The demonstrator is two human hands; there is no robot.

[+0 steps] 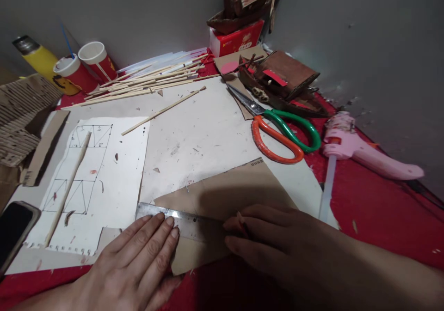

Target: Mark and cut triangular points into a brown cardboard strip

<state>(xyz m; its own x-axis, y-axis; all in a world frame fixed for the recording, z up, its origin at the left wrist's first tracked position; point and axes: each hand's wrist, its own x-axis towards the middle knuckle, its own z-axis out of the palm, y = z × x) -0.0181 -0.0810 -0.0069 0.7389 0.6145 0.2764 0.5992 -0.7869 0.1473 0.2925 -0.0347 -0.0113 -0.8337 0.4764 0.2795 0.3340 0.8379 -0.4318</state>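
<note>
My left hand (138,260) lies flat with its fingers stretched out, pressing a clear ruler (189,225) down on a piece of brown cardboard (239,186). At the ruler's right end, my right hand (274,237) is closed in a pinch. A thin red pen-like thing (243,225) shows between its fingers; most of it is hidden by the hand and shadow. Left of the cardboard is a sheet of paper (121,186) with a ruled drawing of rectangles and triangles. A wooden stick (71,186) lies across that drawing.
Scissors (277,133) with green and orange handles lie beyond the cardboard. A pink glue gun (374,156) rests at right. Brown cardboard boat models (284,80) stand at the back, near several wooden sticks (149,82). Cups (97,61) and a phone (17,232) are at left.
</note>
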